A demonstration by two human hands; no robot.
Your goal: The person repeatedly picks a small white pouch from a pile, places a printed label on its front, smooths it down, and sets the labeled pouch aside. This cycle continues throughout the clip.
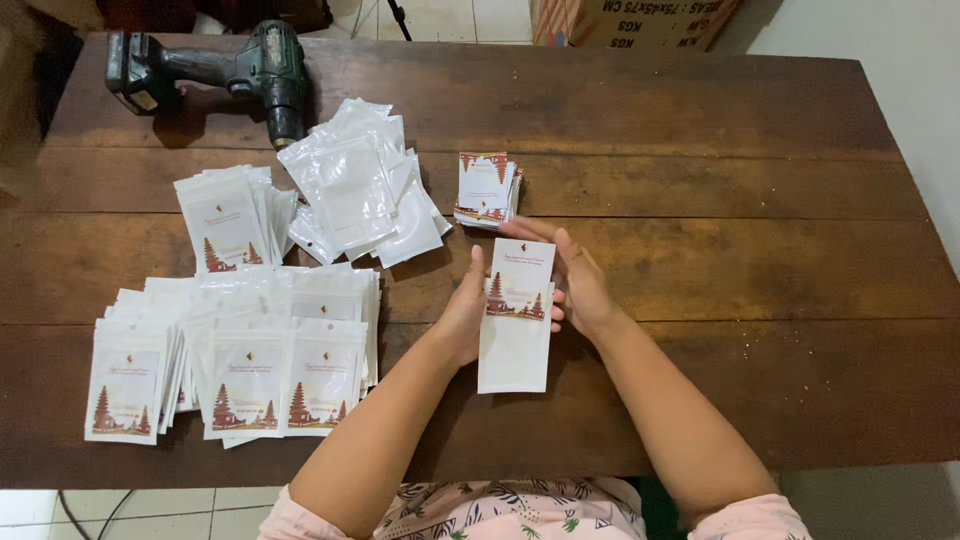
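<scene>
Both hands meet over the middle of the wooden table (700,130), holding one clear pouch (514,350) with a printed card (520,280) partly in its top. The left hand (462,320) grips the pouch's left edge between thumb and fingers; the right hand (578,280) closes on the card's right edge, though how far the card sits inside is hard to tell from here. Just beyond the right hand's fingertips lies a small stack of loose cards (485,188), close but apart from the grip. Farther left of it is a heap of empty clear pouches (360,185), and left of the left forearm spread rows of filled pouches (240,360). A cordless drill (225,75) lies at the far left corner, well apart. Nothing lies between the hands and the card stack.
</scene>
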